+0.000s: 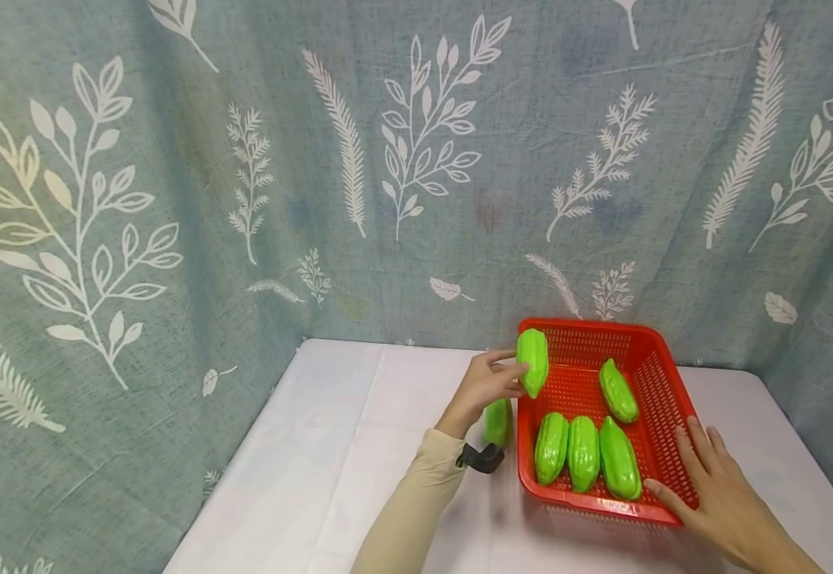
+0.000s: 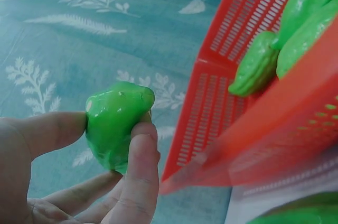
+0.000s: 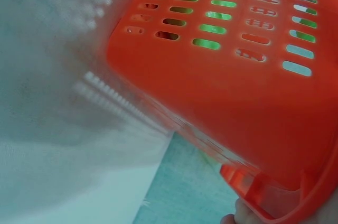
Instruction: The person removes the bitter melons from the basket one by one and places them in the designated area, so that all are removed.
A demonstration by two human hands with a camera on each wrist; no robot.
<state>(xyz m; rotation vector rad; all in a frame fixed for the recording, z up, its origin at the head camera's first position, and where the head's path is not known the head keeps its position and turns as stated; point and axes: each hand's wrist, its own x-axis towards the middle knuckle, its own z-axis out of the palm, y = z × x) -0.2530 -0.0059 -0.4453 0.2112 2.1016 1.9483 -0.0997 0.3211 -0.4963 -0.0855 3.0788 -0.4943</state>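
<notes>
in the head view, the left hand (image 1: 484, 387) is right of the middle, low in the frame, and pinches a bumpy green fruit (image 1: 532, 359) between thumb and fingers; that held fruit is up by the left rim of a red basket (image 1: 588, 344); the basket sits on the white tabletop (image 1: 359, 446) at the lower right; inside it, three green fruits (image 1: 584, 454) lie side by side near the bottom edge, and one more fruit (image 1: 618, 391) lies above them, to the right; another fruit on the tabletop (image 1: 498, 422) is just left of the basket, partly hidden by the left hand; the right hand (image 1: 724, 498) has its fingers spread wide and touches the basket's right rim; a blue-green curtain (image 1: 402, 279) with white leaves fills the top;

in the left wrist view, the held fruit is left of the middle, pinched, with the basket on the right;

in the right wrist view, the basket's side fills the upper right; a bit of the right hand shows by the rim at bottom right.
</notes>
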